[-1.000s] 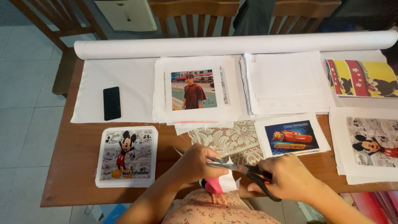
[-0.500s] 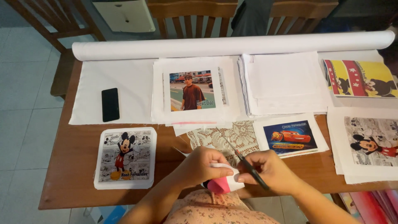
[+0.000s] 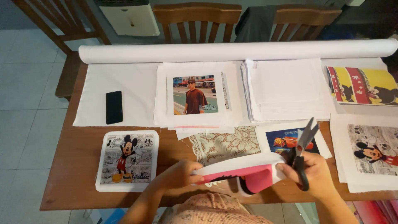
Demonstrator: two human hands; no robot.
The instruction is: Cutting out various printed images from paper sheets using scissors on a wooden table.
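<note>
Wooden chairs stand behind a brown bench (image 3: 74,182) crowded with a long white fabric roll (image 3: 232,51), stacks of white sheets and cartoon prints, a black phone (image 3: 114,107) and a lace doily (image 3: 226,143). At its near edge the left hand (image 3: 178,174) pinches one end of a white-and-pink printed panel (image 3: 244,171), held just above the bench, while the right hand (image 3: 317,174) grips the other end with its fingers closed through the handles of black scissors (image 3: 302,145), blades slightly parted and pointing up. That panel looks light and thin, bending between the hands, so it likely flops if held by one corner; supporting both edges suits it.
</note>
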